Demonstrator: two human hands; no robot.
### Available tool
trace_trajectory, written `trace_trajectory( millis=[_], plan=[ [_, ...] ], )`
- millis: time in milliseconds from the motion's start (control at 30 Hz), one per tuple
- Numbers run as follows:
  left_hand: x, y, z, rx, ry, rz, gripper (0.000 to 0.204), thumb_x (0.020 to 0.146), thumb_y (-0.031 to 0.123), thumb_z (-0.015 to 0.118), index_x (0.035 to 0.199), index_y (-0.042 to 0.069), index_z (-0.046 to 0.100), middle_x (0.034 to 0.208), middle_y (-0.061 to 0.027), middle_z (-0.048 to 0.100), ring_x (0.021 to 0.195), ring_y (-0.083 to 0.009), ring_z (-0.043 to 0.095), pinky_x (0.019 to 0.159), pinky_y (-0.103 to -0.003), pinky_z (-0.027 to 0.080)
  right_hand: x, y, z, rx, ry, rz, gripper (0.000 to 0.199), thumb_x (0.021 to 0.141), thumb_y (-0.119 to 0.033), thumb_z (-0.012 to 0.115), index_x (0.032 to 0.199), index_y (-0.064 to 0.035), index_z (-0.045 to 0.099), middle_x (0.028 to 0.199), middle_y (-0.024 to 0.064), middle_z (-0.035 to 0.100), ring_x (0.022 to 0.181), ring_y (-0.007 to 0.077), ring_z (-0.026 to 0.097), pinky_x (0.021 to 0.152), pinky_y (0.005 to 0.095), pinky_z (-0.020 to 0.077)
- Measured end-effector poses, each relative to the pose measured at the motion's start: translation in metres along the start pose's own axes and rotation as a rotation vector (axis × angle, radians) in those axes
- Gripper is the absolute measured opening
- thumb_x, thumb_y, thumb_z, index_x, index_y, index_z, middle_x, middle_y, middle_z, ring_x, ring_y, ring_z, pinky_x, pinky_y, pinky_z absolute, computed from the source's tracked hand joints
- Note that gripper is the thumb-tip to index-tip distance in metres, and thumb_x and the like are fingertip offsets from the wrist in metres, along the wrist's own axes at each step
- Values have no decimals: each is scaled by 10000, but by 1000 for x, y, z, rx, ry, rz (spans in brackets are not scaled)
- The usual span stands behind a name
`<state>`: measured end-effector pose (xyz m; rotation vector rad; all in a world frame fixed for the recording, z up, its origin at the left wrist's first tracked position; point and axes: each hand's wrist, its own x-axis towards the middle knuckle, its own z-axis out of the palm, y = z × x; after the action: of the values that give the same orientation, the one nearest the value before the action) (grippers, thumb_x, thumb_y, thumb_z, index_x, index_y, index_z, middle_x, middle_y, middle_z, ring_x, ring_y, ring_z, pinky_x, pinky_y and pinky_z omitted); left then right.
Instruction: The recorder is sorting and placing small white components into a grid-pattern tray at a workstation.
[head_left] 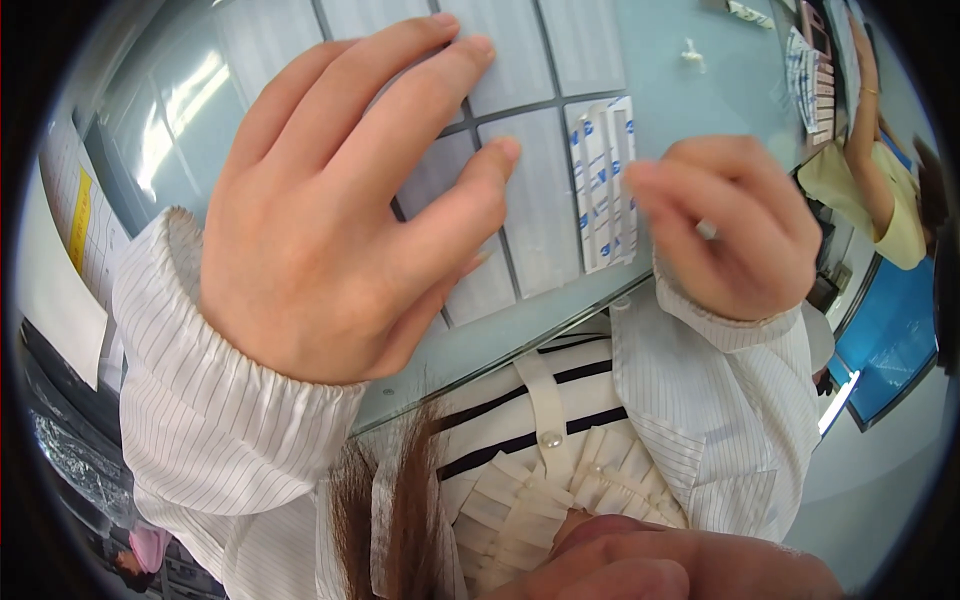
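My left hand [310, 200] is spread with the palm down over a grid of pale rectangular pieces [535, 215], its fingertips resting on or just above them. Dark gaps separate the pieces. At the grid's right edge lie white adhesive-looking strips with blue print [603, 190]. My right hand [740, 230] is just right of these strips, slightly blurred. Its fingers are curled in, the thumb and forefinger together close to the strips' edge. A small whitish spot shows among the curled fingers; what it is I cannot make out.
The pieces lie on a glassy, pale green tabletop [660, 110]. A crumpled white scrap [692, 56] sits beyond my right hand. Further right are more blue-printed strips [802, 80] and a pinkish item with bars [822, 95]. Another person's arm [862, 150] reaches in there. Papers [85, 220] stand at the left.
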<state>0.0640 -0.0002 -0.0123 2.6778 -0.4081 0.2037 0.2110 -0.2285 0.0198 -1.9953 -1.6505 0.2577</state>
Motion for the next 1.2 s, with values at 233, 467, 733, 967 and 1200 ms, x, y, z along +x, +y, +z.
trace_trajectory(
  millis=[233,467,733,967,1200],
  plan=[
    [9,3,-9,-81,-16,-29,551,610,203,766,1138,55,707,1387,-252,575,1295,-456,546,1021,-542,465,-3,40,-1,-195,397,315,119,829,47,752,932,-12,752,829,38,677,562,79,553,498,217,430],
    [7,12,-12,-65,-7,-27,546,631,203,768,1153,58,698,1411,-265,553,1313,-472,522,1054,-569,418,-6,47,0,-309,344,201,189,803,43,734,983,-14,721,891,96,665,640,218,663,555,318,534],
    [7,10,-7,-48,-30,1,523,659,189,760,1155,39,694,1434,-277,524,1345,-487,481,1072,-573,389,-22,33,-9,-357,166,273,247,822,0,682,1070,1,674,988,128,623,730,282,692,621,367,562],
    [10,11,-5,-7,-42,18,559,646,169,767,1187,55,688,1439,-272,524,1336,-491,489,1079,-579,385,-28,47,-9,-312,290,220,131,862,-32,708,990,-9,724,956,95,670,702,247,684,614,334,566],
    [10,15,-9,-19,-50,-21,563,644,159,773,1192,63,689,1442,-257,520,1325,-472,502,1079,-573,390,-22,60,-4,-275,559,154,132,823,-10,760,950,-22,727,917,86,701,650,231,670,569,315,549]
  ],
)
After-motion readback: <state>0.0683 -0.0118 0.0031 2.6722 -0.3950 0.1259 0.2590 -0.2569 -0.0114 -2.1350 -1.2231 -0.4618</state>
